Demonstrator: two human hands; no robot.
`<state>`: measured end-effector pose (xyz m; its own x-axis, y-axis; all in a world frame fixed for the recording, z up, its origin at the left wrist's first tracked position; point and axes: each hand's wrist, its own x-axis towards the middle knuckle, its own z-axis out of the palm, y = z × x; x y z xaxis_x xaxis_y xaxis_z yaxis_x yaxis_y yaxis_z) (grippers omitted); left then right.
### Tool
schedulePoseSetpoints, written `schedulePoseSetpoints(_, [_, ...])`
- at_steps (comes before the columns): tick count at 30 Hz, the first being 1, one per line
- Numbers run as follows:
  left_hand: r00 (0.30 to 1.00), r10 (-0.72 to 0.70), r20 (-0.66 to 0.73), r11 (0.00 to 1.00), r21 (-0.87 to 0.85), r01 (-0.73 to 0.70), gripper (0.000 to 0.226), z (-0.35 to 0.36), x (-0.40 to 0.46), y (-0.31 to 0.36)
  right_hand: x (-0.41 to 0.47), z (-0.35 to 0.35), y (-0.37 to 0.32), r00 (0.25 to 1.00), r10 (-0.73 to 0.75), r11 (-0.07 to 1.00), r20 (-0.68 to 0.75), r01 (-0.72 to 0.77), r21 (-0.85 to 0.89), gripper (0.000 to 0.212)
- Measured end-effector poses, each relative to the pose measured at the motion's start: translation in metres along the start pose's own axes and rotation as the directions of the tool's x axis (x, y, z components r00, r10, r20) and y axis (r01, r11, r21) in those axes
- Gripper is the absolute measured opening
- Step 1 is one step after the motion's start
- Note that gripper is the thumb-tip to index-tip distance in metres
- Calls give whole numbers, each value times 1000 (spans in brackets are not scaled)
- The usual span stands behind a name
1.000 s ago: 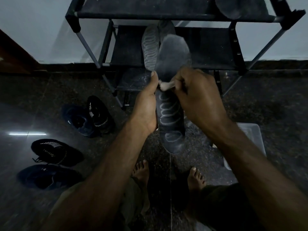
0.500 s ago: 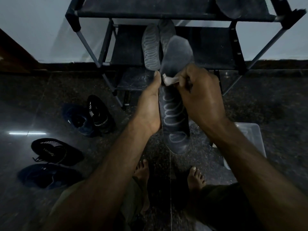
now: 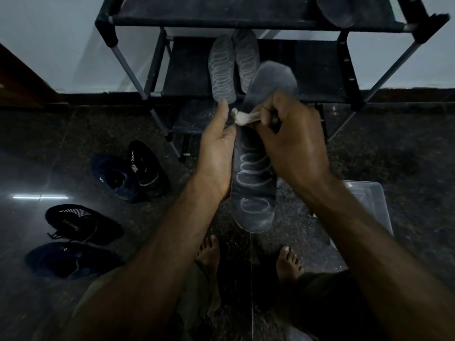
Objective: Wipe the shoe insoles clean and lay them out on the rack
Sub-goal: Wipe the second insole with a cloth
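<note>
Four dark shoes [image 3: 83, 239] lie on the floor [image 3: 49, 148] at the left: two near the rack's foot, two nearer the person. Whether any insole is left inside them cannot be told in this dim light.

The left hand [image 3: 216, 156] steadies the insole being cleaned [image 3: 256, 183], its fingers [image 3: 222, 114] wrapped round the left edge, thumb up along the rim. That insole is held in the air before the rack [image 3: 258, 19], toe toward the shelves and heel toward the person's bare feet. The right hand [image 3: 293, 139] has its fingers pinched together on a small pale cloth [image 3: 242, 118], pressed against the insole about midway up, so the wiping seems to be under way rather than finished.

Beyond the hands, two patterned insoles [image 3: 232, 67] lie side by side on the middle shelf, apparently done. At the far right of the top shelf another insole [image 3: 337, 8] shows partly. A clear plastic tub [image 3: 369, 200] sits on the floor at the right. Three appear laid out; this one remains to be placed.
</note>
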<state>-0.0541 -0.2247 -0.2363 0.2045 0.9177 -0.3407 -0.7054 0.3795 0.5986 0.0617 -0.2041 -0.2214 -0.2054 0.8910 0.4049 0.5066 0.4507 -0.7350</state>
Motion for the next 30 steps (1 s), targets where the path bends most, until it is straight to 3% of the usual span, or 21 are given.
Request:
schedulePoseSetpoints(2, [999, -34, 37, 999, 1, 34, 79, -2, 1, -1, 0, -1, 2, 1000, 29, 999, -7, -29, 27, 31])
schedulePoseSetpoints(9, [999, -2, -37, 1000, 1, 2, 89, -5, 2, 2, 5, -10, 0, 964, -23, 992, 266, -11, 125, 36])
schedulePoseSetpoints(11, [1000, -9, -23, 1000, 14, 10, 91, -3, 1, 1, 5, -10, 3, 972, 17, 991, 236, -47, 124, 34])
schedulePoseSetpoints(16, [999, -35, 34, 999, -17, 36, 91, 3, -1, -4, 3, -5, 6, 995, 93, 995, -20, -92, 44, 29])
schedulePoseSetpoints(22, [998, 42, -40, 998, 41, -41, 90, -1, 0, 5, 3, -7, -5, 979, -32, 992, 201, 8, 122, 33])
schedulePoseSetpoints(27, [999, 31, -15, 996, 79, -30, 88, 0, 1, 1, 2, -3, 1, 999, 32, 999, -9, -32, -15, 33])
schedulePoseSetpoints(30, [999, -5, 41, 1000, 13, 4, 90, -1, 2, -1, 4, -3, 5, 998, 32, 998, -56, -35, -44, 30])
